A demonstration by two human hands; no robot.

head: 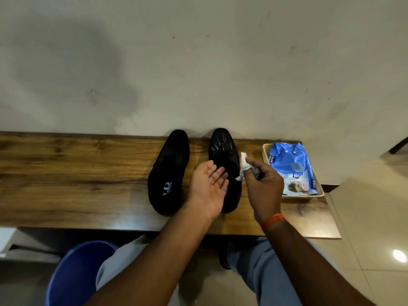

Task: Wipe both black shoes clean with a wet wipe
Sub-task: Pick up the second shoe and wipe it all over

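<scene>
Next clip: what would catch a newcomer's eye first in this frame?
Two black shoes stand side by side on the wooden bench against the wall. Over the right shoe, the left hand lies open, palm up, while the right hand pinches a white wet wipe. A blue wipes pack sits in a tray at right.

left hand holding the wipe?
No. The wipe is pinched in the right hand; the left hand is open, palm up.

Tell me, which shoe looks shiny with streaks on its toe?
The right-hand shoe, beside the wipe; the other shoe looks dull.
</scene>
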